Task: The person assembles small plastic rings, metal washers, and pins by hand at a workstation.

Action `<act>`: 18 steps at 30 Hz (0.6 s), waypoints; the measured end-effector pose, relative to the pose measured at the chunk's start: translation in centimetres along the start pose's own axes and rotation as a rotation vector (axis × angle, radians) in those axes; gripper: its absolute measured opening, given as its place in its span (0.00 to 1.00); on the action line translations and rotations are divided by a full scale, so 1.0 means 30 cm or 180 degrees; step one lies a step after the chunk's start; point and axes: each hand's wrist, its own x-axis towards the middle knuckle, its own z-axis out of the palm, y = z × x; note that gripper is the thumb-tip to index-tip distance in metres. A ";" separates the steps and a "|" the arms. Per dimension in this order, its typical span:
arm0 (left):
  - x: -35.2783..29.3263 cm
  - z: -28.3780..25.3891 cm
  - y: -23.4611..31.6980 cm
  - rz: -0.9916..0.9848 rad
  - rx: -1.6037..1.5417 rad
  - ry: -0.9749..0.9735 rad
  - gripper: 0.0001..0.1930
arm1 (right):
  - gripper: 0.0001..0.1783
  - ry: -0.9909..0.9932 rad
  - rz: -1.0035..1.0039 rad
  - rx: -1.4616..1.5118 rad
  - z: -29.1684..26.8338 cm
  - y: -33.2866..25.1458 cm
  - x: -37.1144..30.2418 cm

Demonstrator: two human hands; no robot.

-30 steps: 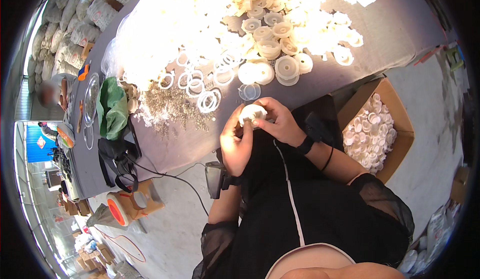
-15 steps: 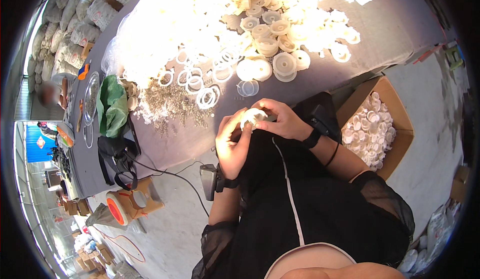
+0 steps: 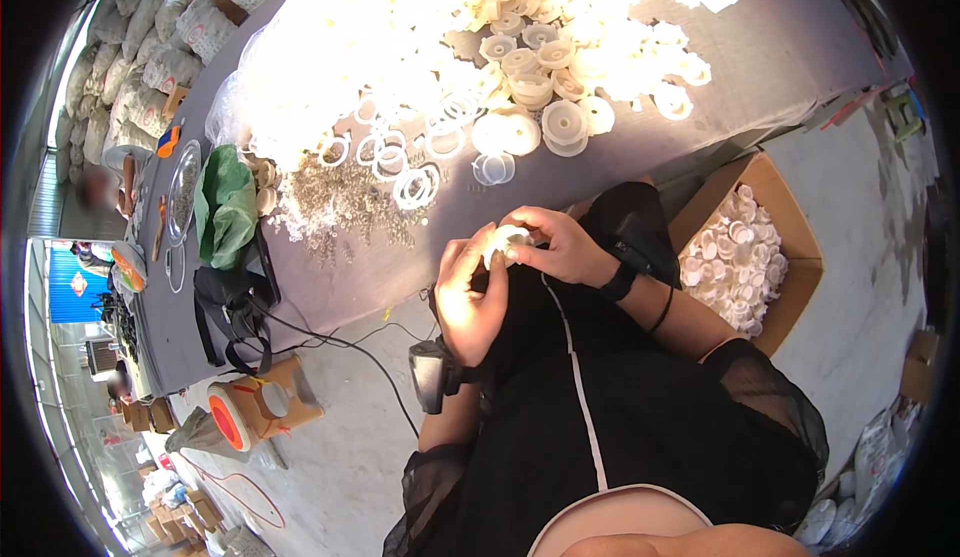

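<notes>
White cups point(image 3: 565, 125), green bag point(image 3: 226, 212) on table point(image 3: 320, 297); carton point(image 3: 800, 297) of white pieces point(image 3: 735, 262) at right. Left hand point(image 3: 470, 302), right hand point(image 3: 572, 247) pinching white part point(image 3: 507, 241): rounded, partly hidden.

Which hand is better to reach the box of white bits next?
Probably the right hand: the cardboard box stands on that side, and the left hand is farther away. Both hold one white part.
</notes>
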 end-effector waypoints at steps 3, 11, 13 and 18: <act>-0.008 0.005 0.010 -0.0009 0.0307 0.0120 0.15 | 0.17 0.0176 -0.0114 -0.0607 0.018 0.005 -0.012; -0.011 -0.007 0.005 -0.0456 -0.1381 0.0276 0.18 | 0.24 0.0331 -0.0182 -0.0281 0.056 -0.089 -0.013; -0.014 -0.004 0.016 -0.0403 -0.1391 0.0303 0.19 | 0.25 0.0427 -0.0673 -0.0914 0.054 -0.096 -0.009; -0.020 -0.002 0.001 -0.0480 -0.1541 0.0278 0.19 | 0.23 0.0928 -0.1473 -0.2134 0.070 -0.115 -0.012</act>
